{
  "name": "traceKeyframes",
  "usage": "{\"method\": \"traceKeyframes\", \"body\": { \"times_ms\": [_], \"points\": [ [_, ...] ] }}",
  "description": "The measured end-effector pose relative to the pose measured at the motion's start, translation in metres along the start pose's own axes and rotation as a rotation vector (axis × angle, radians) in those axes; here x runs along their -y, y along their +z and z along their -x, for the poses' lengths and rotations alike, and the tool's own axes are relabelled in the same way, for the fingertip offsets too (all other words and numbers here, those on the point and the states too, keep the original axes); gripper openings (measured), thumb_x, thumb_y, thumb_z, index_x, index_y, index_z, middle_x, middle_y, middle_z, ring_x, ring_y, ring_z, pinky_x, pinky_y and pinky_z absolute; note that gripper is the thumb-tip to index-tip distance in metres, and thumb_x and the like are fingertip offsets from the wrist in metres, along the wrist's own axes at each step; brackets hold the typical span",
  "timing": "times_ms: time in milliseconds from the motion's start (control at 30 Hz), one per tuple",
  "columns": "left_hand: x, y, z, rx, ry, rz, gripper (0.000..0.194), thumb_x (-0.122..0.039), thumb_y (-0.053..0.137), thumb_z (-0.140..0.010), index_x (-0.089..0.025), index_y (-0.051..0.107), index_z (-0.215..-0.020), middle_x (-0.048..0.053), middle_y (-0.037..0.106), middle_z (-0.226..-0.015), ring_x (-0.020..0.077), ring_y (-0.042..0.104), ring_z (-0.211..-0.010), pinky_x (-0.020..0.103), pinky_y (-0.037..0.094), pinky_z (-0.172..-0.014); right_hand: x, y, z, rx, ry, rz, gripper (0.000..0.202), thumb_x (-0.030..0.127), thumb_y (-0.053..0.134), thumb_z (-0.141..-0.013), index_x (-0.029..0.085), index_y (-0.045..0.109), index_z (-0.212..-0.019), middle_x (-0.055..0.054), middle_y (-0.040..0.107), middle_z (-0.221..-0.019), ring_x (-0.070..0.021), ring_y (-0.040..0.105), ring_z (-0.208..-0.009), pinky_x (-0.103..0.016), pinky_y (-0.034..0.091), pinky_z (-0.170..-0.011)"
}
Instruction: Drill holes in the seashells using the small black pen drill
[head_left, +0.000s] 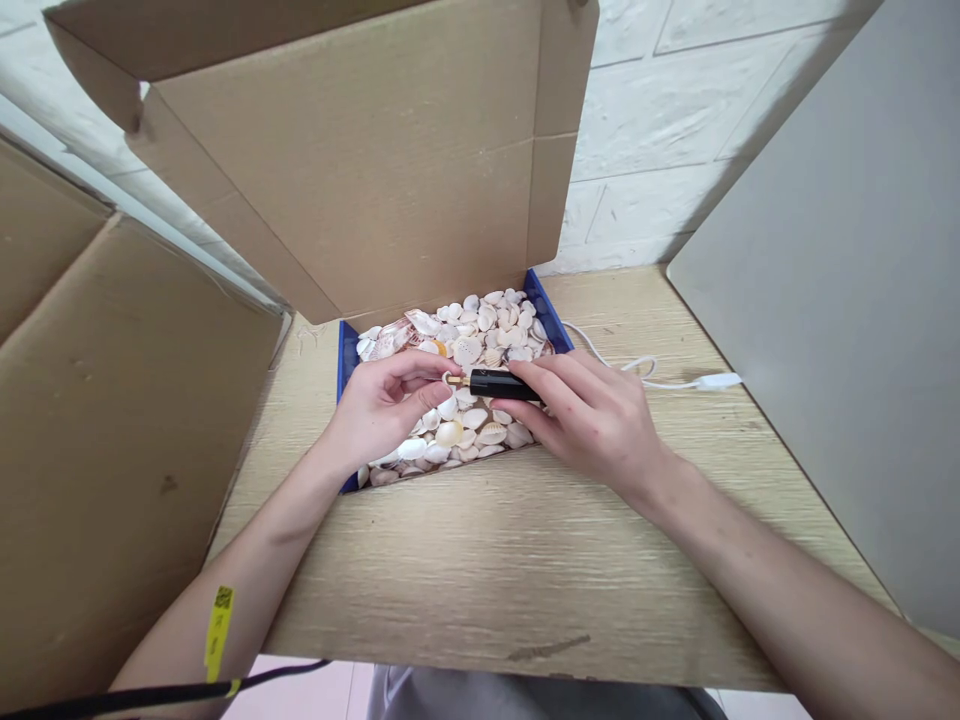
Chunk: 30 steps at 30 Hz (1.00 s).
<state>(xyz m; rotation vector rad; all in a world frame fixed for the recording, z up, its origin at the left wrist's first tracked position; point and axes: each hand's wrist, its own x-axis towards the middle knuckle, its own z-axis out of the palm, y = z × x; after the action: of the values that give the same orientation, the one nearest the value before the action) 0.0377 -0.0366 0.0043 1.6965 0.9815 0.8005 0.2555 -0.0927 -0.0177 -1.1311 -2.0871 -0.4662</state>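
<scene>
My right hand [581, 410] is closed around a small black hand drill [495, 384] with a brass-coloured tip, held nearly level. The tip points left and meets a small pale seashell [448, 379] pinched between the thumb and fingers of my left hand [386, 405]. My fingers cover most of that shell. Both hands are over an open cardboard box with blue side walls [551, 315]. White, cream and brownish seashells [474, 420] fill the box in a loose layer.
The raised cardboard lid [360, 170] leans back against a white brick wall [652, 110]. A white cable [667, 384] lies right of the box on the wooden table [465, 570]. Large cardboard [127, 400] borders the left, and a grey panel [840, 270] the right.
</scene>
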Motion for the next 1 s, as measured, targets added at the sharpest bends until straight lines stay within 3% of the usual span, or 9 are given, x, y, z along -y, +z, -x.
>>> {"method": "traceKeyframes", "body": {
  "times_ms": [267,567,767,1000],
  "points": [
    [-0.0017,-0.0009,0.0001,0.07,-0.031,0.049,0.022,-0.025,0.075,-0.073,-0.016,0.071,-0.093,0.005,0.07,-0.09,0.0129,0.064,-0.074,0.022,0.052,-0.065,-0.0007,0.0013,0.0026,-0.005,0.008,-0.007,0.03,0.033,0.065,-0.084,0.012,0.058,-0.104,-0.005,0.068,-0.085,-0.0151,0.059,-0.073,-0.026,0.045,-0.063],
    [0.0006,-0.0008,-0.0026,-0.041,-0.009,0.153,0.017,-0.02,0.076,-0.073,-0.018,0.07,-0.089,0.004,0.074,-0.09,0.0156,0.07,-0.084,0.027,0.057,-0.079,-0.0006,-0.0001,0.0014,-0.027,0.053,-0.005,0.028,0.035,0.063,-0.086,0.012,0.059,-0.102,-0.006,0.069,-0.085,-0.0151,0.063,-0.075,-0.026,0.048,-0.067],
    [0.0053,-0.0018,-0.0051,-0.142,0.046,0.16,0.019,-0.019,0.076,-0.074,-0.017,0.07,-0.092,0.004,0.074,-0.093,0.0153,0.069,-0.086,0.027,0.057,-0.079,-0.0039,-0.0009,0.0018,-0.041,0.091,0.021,0.026,0.034,0.065,-0.085,0.013,0.061,-0.099,-0.005,0.069,-0.084,-0.0147,0.062,-0.072,-0.026,0.047,-0.065],
    [0.0039,-0.0011,-0.0051,-0.125,0.019,0.147,0.02,-0.022,0.075,-0.075,-0.017,0.07,-0.093,0.006,0.075,-0.097,0.0177,0.07,-0.09,0.03,0.059,-0.081,-0.0055,0.0004,0.0018,-0.028,0.094,0.012,0.026,0.035,0.063,-0.086,0.012,0.061,-0.1,-0.006,0.069,-0.085,-0.0153,0.062,-0.074,-0.027,0.048,-0.066]
  ]
}}
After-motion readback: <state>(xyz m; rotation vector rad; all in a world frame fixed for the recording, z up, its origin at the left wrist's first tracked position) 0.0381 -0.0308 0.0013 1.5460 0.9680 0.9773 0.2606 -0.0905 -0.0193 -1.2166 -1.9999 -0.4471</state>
